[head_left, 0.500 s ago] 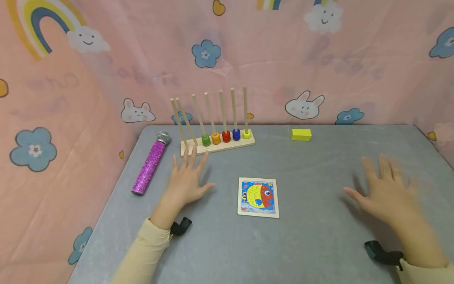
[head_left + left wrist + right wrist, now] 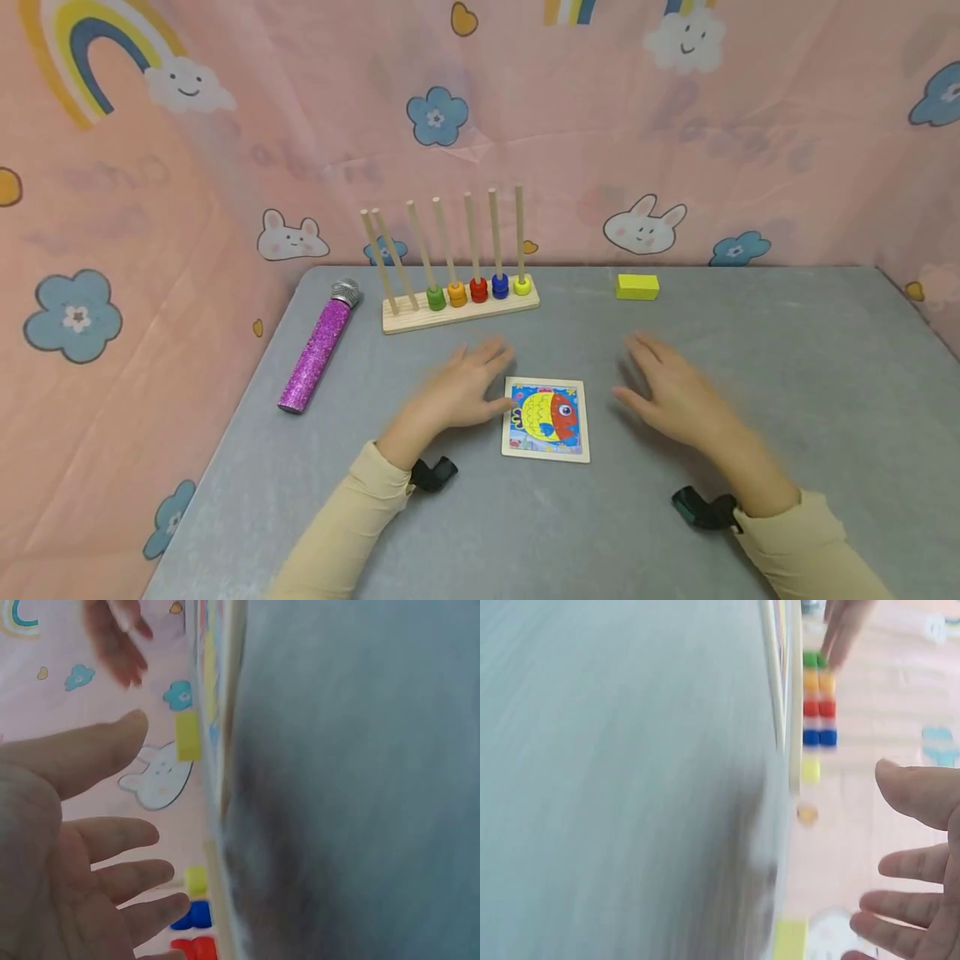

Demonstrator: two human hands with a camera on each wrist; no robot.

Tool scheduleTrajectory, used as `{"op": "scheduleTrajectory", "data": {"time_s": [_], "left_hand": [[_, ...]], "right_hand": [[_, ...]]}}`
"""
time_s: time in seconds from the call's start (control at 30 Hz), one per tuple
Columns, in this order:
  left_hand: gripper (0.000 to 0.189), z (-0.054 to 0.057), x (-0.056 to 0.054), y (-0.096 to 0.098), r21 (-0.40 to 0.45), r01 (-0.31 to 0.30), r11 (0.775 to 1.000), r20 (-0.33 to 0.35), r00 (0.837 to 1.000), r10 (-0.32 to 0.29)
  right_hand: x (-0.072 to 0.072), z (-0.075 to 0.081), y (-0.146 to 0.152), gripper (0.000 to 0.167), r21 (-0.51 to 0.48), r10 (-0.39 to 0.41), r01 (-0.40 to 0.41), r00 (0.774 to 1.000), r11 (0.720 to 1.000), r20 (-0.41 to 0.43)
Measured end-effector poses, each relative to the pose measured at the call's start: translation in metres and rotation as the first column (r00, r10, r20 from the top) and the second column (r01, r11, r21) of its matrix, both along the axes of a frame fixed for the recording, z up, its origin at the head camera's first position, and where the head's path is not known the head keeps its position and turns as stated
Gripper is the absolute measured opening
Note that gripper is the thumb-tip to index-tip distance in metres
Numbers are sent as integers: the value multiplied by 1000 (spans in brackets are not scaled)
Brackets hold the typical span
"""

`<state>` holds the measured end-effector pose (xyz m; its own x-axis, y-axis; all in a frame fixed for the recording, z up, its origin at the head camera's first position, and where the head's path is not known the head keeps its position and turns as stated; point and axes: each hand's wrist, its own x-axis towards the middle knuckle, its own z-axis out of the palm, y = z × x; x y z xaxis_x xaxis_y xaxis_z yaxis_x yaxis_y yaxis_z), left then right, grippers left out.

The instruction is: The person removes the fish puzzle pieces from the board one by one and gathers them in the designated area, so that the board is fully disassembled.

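A square wooden-framed fish puzzle [image 2: 546,419] lies flat in the middle of the table. My left hand [image 2: 463,390] hovers at its left side with fingers spread, the thumb tip overlapping the frame's left edge in the head view. To the puzzle's right, my right hand [image 2: 675,392] is held apart from it, fingers extended and slightly blurred. Both palms face inward; the left wrist view shows the left hand [image 2: 82,847] with nothing in it, and in the right wrist view the right hand [image 2: 919,877] is bare too.
Behind the puzzle stands a wooden peg rack [image 2: 461,312] with coloured rings on several of its pegs. A glittery purple microphone [image 2: 318,350] lies at the left. Near the back edge sits a yellow block [image 2: 637,287]. A pink patterned cloth [image 2: 525,108] hangs behind the grey table [image 2: 600,533].
Both hands have moved inward toward the puzzle, the left going right and the right going left. The puzzle, rack, microphone and block stay in place.
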<state>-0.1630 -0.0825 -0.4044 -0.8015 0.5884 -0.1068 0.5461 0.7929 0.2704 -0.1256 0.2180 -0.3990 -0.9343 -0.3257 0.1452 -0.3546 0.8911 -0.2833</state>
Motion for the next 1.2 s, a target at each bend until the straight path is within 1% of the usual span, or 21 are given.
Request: {"op": "scheduleTrajectory", "data": {"time_s": [0.1, 0.17, 0.23, 0.37, 0.43, 0.5, 0.63, 0.73, 0.83, 0.97, 1.07, 1.2], "left_hand": [[70, -8, -1, 5, 106, 16, 994, 87, 996, -25], [67, -13, -1, 6, 185, 10, 983, 149, 988, -39], [64, -18, -1, 6, 253, 3, 967, 189, 981, -53], [59, -28, -3, 3, 331, -7, 944, 208, 976, -66], [58, -33, -3, 1, 357, 1, 934, 201, 976, -78], [58, -38, -4, -2, 380, 9, 925, 196, 976, -90], [59, -43, -5, -4, 388, 39, 921, 171, 979, -113], [59, -44, -6, -3, 374, 61, 925, 152, 980, -127], [59, -45, -6, -1, 373, 76, 925, 140, 981, -137], [59, -45, -6, -2, 388, 71, 919, 142, 980, -136], [59, -45, -5, -2, 397, 61, 916, 150, 980, -130], [59, -43, -6, -2, 390, 54, 919, 156, 980, -124]], "right_hand": [[-7, -5, -23, 70, -66, 60, -56, 996, 996, 65], [-11, -8, -37, 67, -116, 112, -101, 989, 988, 101], [-15, -11, -50, 63, -162, 160, -136, 977, 977, 141], [-21, -13, -69, 55, -228, 241, -191, 946, 955, 216], [-23, -15, -76, 51, -235, 270, -214, 932, 948, 241], [-25, -18, -81, 47, -239, 291, -233, 924, 943, 248], [-26, -24, -85, 41, -260, 311, -248, 921, 933, 236], [-26, -31, -85, 39, -288, 296, -228, 930, 930, 219], [-24, -38, -85, 36, -312, 279, -209, 939, 927, 200], [-23, -42, -87, 32, -336, 269, -200, 947, 920, 174], [-23, -43, -89, 32, -334, 267, -201, 949, 921, 166], [-23, -42, -90, 32, -321, 272, -210, 948, 923, 163]]}}
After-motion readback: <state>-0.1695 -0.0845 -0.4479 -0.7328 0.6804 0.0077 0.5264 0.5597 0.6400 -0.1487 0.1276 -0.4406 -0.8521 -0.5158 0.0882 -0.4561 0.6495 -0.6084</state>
